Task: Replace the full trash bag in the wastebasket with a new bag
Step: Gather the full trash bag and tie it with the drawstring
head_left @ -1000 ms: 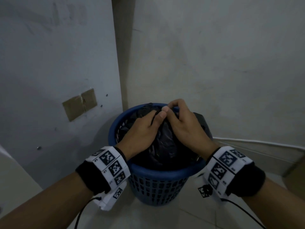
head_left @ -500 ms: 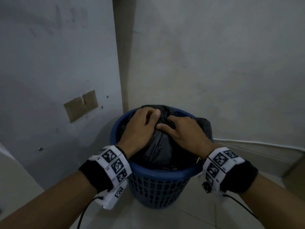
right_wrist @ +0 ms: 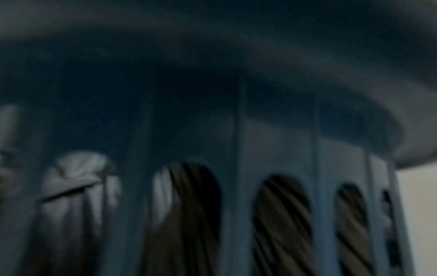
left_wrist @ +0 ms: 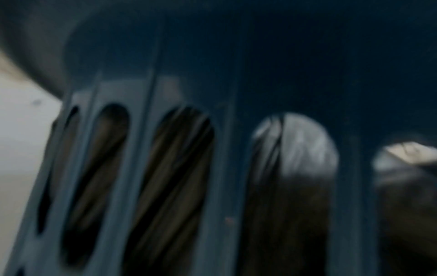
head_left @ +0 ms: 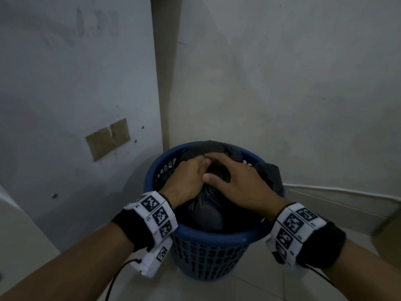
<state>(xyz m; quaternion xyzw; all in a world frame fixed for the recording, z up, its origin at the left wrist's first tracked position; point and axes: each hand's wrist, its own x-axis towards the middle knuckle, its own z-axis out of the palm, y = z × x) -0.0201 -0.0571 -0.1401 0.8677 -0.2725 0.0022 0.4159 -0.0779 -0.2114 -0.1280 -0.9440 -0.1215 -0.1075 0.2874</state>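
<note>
while both hands (head_left: 217,181) grip bag (head_left: 206,213) top, blue basket (head_left: 208,253) sits in wall corner.

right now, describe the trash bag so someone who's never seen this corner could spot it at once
In the corner where two bare walls meet stands a blue slotted wastebasket. Filling it to the rim is the black trash bag, with the left hand and right hand on its bunched top. It is the only crinkled black plastic here, dark against the blue basket.
</note>
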